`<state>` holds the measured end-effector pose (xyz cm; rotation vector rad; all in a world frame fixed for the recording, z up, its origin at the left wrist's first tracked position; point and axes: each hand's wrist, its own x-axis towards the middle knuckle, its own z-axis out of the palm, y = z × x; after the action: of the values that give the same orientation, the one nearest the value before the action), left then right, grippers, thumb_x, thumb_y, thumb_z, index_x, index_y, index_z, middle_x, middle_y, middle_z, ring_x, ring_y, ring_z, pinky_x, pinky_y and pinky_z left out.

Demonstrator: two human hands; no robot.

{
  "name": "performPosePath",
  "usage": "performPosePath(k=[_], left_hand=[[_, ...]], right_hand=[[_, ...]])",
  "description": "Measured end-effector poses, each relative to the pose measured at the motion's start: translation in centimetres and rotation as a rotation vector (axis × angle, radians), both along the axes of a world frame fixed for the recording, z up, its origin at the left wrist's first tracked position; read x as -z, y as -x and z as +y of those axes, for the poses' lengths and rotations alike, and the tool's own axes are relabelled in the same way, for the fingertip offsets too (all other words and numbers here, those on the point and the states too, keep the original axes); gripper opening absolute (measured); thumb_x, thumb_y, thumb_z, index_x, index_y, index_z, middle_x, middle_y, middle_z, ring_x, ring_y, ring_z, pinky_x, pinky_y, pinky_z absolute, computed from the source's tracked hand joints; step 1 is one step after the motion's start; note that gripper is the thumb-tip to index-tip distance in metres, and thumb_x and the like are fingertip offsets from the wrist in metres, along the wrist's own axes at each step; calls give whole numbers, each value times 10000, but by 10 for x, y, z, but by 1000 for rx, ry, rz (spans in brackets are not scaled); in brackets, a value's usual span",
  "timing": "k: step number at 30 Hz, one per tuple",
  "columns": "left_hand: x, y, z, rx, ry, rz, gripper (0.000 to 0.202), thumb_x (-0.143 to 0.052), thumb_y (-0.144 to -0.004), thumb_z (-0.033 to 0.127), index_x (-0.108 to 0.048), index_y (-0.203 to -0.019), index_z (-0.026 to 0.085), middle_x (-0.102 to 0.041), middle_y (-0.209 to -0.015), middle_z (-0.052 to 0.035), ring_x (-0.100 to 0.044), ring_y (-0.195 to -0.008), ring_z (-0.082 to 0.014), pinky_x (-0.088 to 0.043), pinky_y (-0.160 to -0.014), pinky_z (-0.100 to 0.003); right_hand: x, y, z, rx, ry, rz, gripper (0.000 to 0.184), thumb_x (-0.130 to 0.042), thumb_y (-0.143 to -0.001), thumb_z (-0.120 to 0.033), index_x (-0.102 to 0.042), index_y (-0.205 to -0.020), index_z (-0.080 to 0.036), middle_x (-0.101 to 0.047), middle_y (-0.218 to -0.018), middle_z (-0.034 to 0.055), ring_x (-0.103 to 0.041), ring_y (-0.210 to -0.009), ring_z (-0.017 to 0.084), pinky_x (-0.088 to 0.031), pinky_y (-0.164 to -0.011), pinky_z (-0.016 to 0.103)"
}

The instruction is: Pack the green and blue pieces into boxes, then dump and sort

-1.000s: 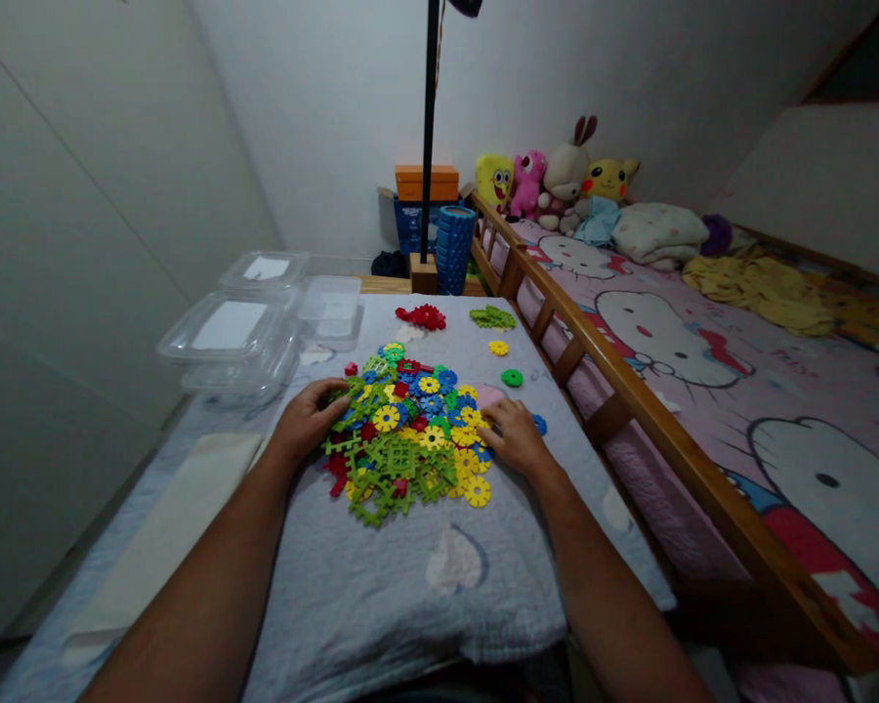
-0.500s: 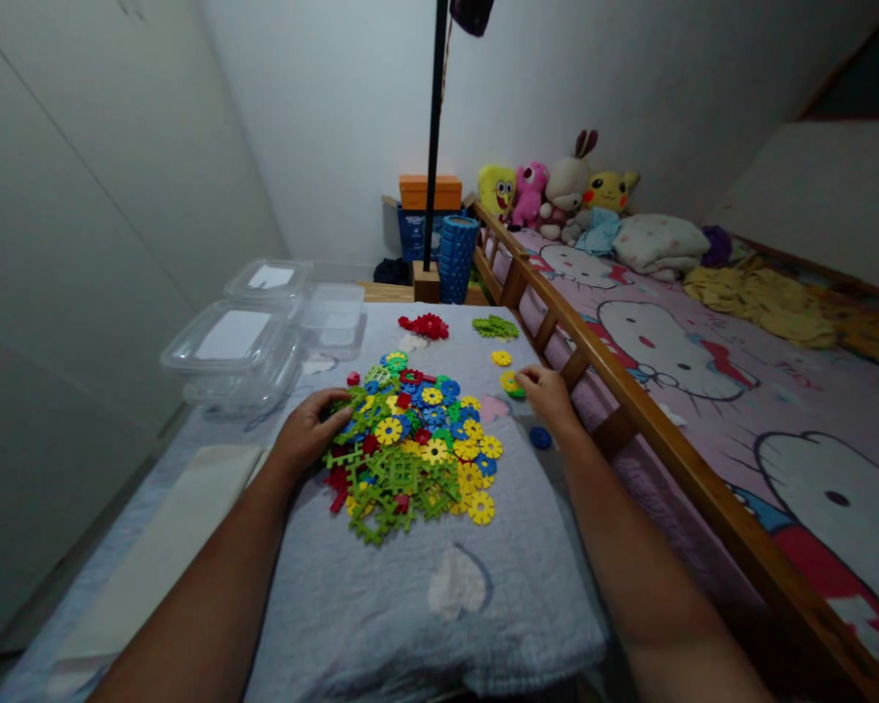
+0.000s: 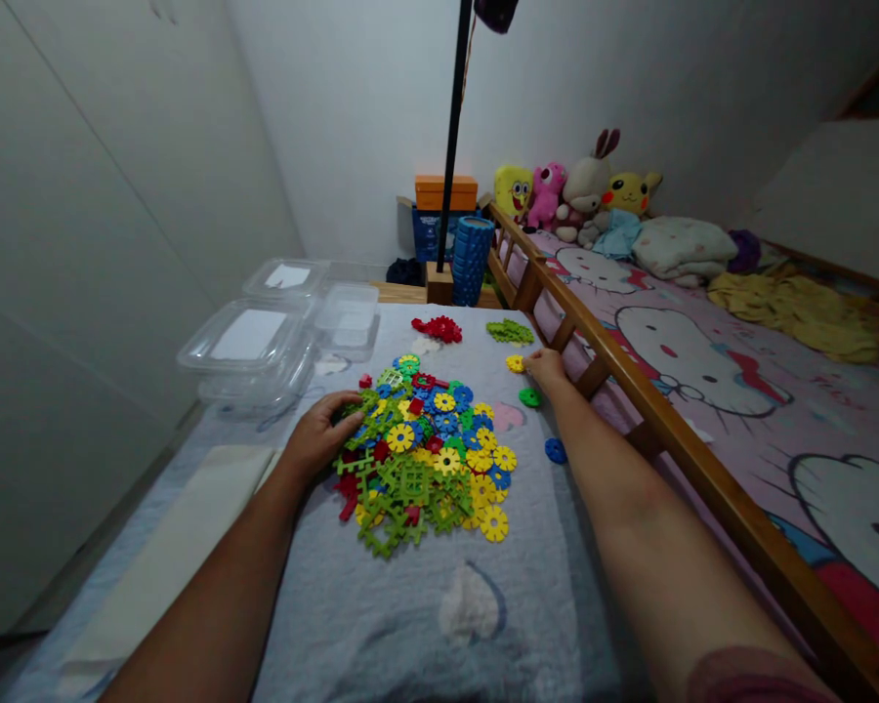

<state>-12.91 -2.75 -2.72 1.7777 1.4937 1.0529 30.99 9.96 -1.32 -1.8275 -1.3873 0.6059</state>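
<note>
A heap of plastic interlocking pieces [image 3: 417, 459] lies mid-table: light-green square links, plus yellow, blue, green and red notched discs. My left hand [image 3: 329, 427] rests against the heap's left side, thumb apart from the curved fingers, nothing visibly held. At the table's right side, my right hand [image 3: 548, 369] pinches the edge of a yellow notched disc [image 3: 515, 363], down at table level; the fingertips are partly hidden. Just nearer lies a green disc [image 3: 529, 397], and a blue disc [image 3: 555, 450] is beside my forearm.
Small piles of red pieces [image 3: 438, 330] and light-green pieces [image 3: 510, 332] are at the far end. Clear plastic boxes [image 3: 249, 337] stand at the left, above a folded pale cloth [image 3: 168, 557]. A wooden bed rail [image 3: 593, 337] runs along the right.
My right hand has carried the yellow disc away from above the green disc to the yellow spot farther back. My left hand stays at the heap. The view has shifted slightly.
</note>
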Motion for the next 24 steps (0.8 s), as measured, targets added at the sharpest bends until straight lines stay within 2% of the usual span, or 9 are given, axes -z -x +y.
performPosePath(k=[3, 5, 7, 8, 10, 13, 17, 24], left_hand=[[1, 0, 1, 6, -4, -7, 481, -632, -786, 581, -689, -1066, 194, -684, -1216, -107, -621, -1137, -292, -432, -1075, -436], [3, 1, 1, 3, -16, -13, 467, -635, -787, 569, -689, -1056, 191, -683, -1215, -109, -618, -1142, -292, -423, -1084, -441], [4, 1, 2, 2, -25, -17, 453, -635, -788, 561, -691, -1045, 193, -685, -1210, -108, -617, -1144, -292, -422, -1085, -441], [4, 1, 2, 2, -27, -18, 448, -635, -789, 559, -691, -1043, 195, -686, -1207, -107, -618, -1144, -291, -424, -1083, -441], [4, 1, 2, 3, -28, -18, 444, -637, -791, 557, -691, -1044, 196, -688, -1202, -107, -621, -1140, -290, -429, -1077, -442], [5, 1, 2, 6, -24, -10, 446, -634, -798, 558, -691, -1050, 194, -688, -1203, -107, -630, -1130, -290, -439, -1067, -446], [5, 2, 3, 6, -18, -8, 461, -631, -794, 562, -689, -1057, 188, -685, -1214, -115, -632, -1130, -294, -444, -1061, -449], [4, 1, 2, -4, -28, -7, 438, -637, -786, 551, -689, -1033, 194, -687, -1207, -113, -624, -1147, -296, -435, -1071, -451]], right_hand=[[-3, 3, 3, 138, 38, -124, 115, -692, -669, -198, -600, -736, -179, -632, -795, 68, -617, -846, 240, -459, -740, 323], [-6, 8, 2, 118, 87, -268, 321, -744, -680, -293, -663, -967, -174, -652, -1029, 107, -620, -1007, 269, -474, -833, 336], [-8, 14, 0, 47, 164, -457, 606, -795, -658, -397, -631, -1203, -190, -597, -1240, 135, -589, -1146, 296, -467, -920, 351], [-9, 17, -1, 11, 203, -542, 709, -806, -649, -434, -599, -1282, -192, -561, -1310, 152, -573, -1189, 311, -461, -947, 358], [-9, 20, -1, -29, 258, -634, 792, -803, -655, -471, -565, -1352, -179, -518, -1374, 183, -573, -1206, 327, -462, -955, 361], [-8, 22, 3, -74, 275, -683, 663, -750, -724, -447, -617, -1309, -165, -568, -1327, 181, -621, -1136, 289, -477, -911, 321], [-10, 21, 13, -168, 255, -738, 414, -709, -756, -294, -723, -1146, -156, -694, -1140, 139, -638, -1106, 253, -480, -867, 265], [-17, 28, 19, -182, 232, -739, 292, -720, -686, -166, -758, -974, -150, -746, -972, 102, -666, -988, 250, -495, -785, 259]])
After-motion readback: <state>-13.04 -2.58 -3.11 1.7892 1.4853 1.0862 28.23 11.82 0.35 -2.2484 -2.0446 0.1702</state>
